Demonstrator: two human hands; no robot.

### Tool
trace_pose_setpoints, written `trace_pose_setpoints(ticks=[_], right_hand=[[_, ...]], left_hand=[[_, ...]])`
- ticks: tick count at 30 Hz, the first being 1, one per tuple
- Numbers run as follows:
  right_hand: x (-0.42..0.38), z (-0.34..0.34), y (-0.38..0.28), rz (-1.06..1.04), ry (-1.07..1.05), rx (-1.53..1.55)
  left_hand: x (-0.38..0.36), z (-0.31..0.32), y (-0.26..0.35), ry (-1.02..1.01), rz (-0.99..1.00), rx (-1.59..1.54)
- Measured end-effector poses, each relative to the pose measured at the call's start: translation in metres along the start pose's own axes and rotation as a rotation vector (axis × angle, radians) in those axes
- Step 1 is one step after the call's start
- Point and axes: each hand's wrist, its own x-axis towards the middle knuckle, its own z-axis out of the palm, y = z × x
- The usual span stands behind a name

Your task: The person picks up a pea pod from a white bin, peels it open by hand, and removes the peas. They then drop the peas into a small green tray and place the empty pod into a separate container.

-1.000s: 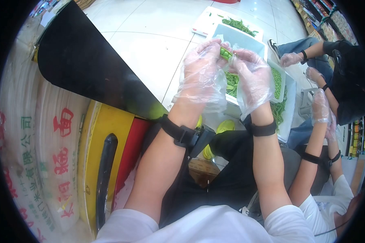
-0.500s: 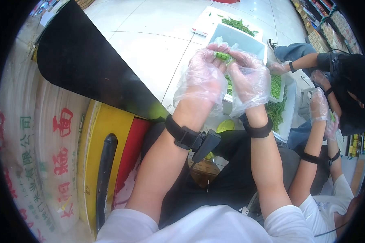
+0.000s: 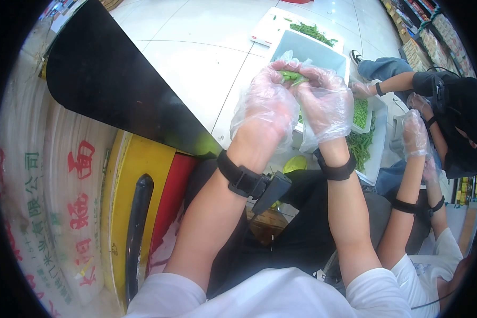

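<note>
A green pea pod is between my two hands, above a white foam box. My left hand, in a clear plastic glove, has its fingers closed around one end of the pod. The gloved fingers of my right hand are bent around the other end, with the thumb close to it. My fingers partly cover the pod. The forearms hide most of what lies in the box below.
A small tub of shelled peas and a larger white box with green pods stand to the right. More pods lie on a white lid beyond. Co-workers' gloved hands are at the right. A black panel rises left.
The pod has turned slightly and sits lower between my fingers, with less of it showing. My left hand has shifted slightly right. A co-worker's gloved hand at the right has moved up slightly.
</note>
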Motion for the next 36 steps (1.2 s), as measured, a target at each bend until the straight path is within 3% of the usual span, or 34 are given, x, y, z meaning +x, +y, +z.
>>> trace_pose_setpoints(ticks=[36], right_hand=[[-0.005, 0.006, -0.001, -0.067, 0.004, -0.104]], left_hand=[[0.001, -0.007, 0.003, -0.003, -0.052, -0.096]])
